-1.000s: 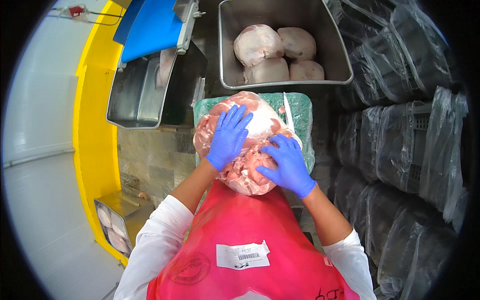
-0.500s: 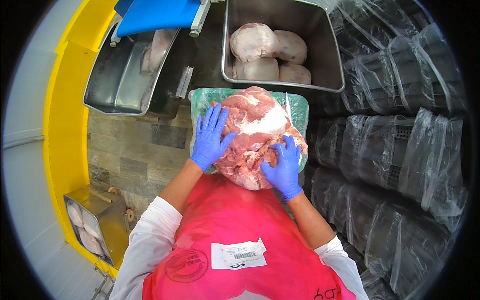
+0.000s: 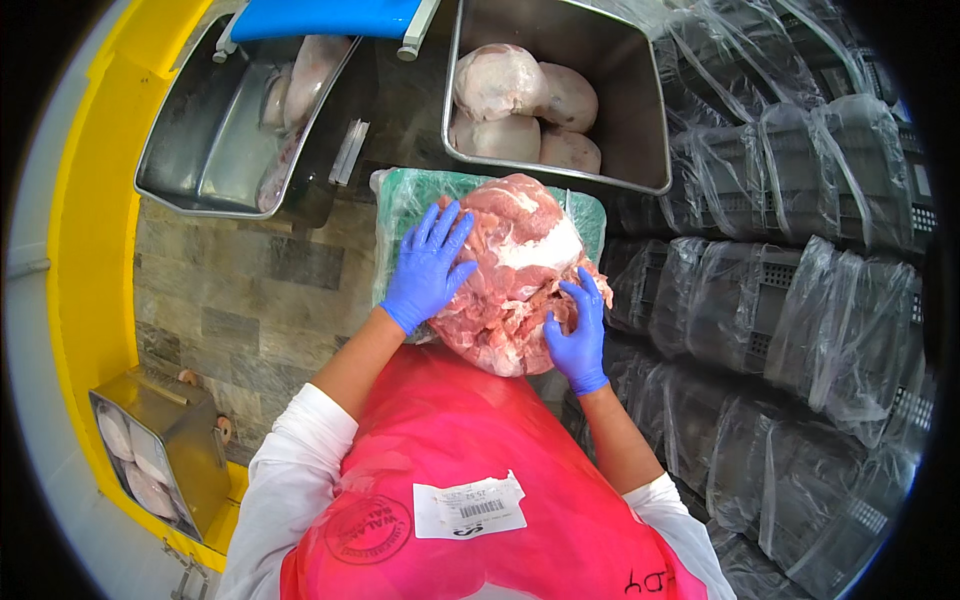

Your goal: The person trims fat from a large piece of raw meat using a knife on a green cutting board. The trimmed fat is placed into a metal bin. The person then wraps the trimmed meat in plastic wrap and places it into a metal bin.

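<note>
A large raw piece of meat [image 3: 520, 240], pink with a white fat patch, lies on a green, plastic-wrapped surface [image 3: 398, 195] in front of me. My left hand [image 3: 427, 265], in a blue glove, lies flat on its left side with the fingers stretched out. On the lower right side, my right hand [image 3: 578, 335], also gloved in blue, has its fingers bent round the ragged edge of the meat. The thumb rests against a torn-looking hollow. Some right fingertips are hidden by the meat.
Beyond the meat stands a steel bin [image 3: 640, 150] holding several pale rounded pieces. Another steel tub [image 3: 225, 170] is at the far left, under a blue belt [image 3: 330, 18]. Plastic-covered dark crates [image 3: 720, 300] line the right. A steel container [image 3: 185, 450] sits low at left.
My right hand has shifted slightly right, and its fingers reach less far over the meat. The left hand stays on the meat's left side. The whole view has turned a little.
</note>
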Demonstrator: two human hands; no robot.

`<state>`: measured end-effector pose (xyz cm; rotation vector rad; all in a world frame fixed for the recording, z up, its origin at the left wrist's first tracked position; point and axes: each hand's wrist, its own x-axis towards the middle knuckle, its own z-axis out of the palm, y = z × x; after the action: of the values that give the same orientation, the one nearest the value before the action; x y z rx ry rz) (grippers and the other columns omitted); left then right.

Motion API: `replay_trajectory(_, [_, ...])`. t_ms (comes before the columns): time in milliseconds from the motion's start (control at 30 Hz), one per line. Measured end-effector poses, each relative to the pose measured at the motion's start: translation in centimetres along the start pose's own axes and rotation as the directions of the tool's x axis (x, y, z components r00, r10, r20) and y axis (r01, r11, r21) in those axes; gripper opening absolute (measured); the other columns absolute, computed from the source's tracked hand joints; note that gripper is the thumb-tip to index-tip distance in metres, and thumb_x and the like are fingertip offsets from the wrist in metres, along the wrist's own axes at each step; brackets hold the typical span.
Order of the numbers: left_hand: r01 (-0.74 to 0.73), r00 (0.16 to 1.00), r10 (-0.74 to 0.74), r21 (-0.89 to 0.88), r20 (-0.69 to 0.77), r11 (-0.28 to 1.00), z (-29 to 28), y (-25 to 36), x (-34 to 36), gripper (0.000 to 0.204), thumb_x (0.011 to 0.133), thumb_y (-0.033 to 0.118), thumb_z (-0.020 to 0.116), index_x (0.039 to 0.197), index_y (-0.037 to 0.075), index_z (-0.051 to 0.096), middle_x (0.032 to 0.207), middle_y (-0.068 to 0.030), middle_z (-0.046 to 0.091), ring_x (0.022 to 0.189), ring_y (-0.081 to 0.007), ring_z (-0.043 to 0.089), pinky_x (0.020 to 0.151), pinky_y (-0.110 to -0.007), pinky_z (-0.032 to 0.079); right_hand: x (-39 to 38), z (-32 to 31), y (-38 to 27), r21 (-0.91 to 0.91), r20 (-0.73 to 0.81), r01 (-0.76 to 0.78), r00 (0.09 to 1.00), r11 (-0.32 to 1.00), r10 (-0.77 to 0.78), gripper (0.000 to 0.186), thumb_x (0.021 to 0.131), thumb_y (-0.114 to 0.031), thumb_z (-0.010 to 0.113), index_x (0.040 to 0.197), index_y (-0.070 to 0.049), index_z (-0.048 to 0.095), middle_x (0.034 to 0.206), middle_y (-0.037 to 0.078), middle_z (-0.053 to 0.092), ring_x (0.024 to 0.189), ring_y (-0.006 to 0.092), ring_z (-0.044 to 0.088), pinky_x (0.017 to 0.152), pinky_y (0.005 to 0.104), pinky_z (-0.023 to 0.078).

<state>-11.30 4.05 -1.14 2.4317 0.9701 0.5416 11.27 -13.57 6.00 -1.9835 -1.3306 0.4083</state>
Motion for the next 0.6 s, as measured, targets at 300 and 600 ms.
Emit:
replay_trajectory(300, [0.102, 0.995, -0.102, -0.192, 0.009, 0.976, -0.4, -1.6, -0.2, 0.081, 0.097, 0.046, 0.069, 0.164, 0.015, 0.036, 0.167, -0.0225, 0.029, 0.15, -0.0436, 0.036, 0.121, -0.051, 0.035, -1.7, 0.6, -1.5, -0.37, 0.207, 0.202, 0.97, 0.907, -0.132, 0.071, 0.092, -0.033, 0.071, 0.154, -0.005, 0.048, 0.16, 0.022, 0.043, 0.153, 0.0463, 0.031, 0.124, 0.0633, 0.016])
replay_trajectory(600, [0.161, 0.986, -0.148, -0.207, 0.078, 0.965, -0.6, -1.1, -0.1, 0.082, 0.096, 0.044, 0.071, 0.165, 0.015, 0.035, 0.166, -0.0236, 0.029, 0.149, -0.0424, 0.038, 0.12, -0.049, 0.038, -0.5, 2.4, -2.3, -0.561, 0.238, 0.154, 0.971, 0.813, -0.019, 0.081, 0.097, -0.039, 0.065, 0.161, 0.0, 0.033, 0.168, 0.028, 0.027, 0.157, 0.0465, 0.022, 0.126, 0.0609, 0.013])
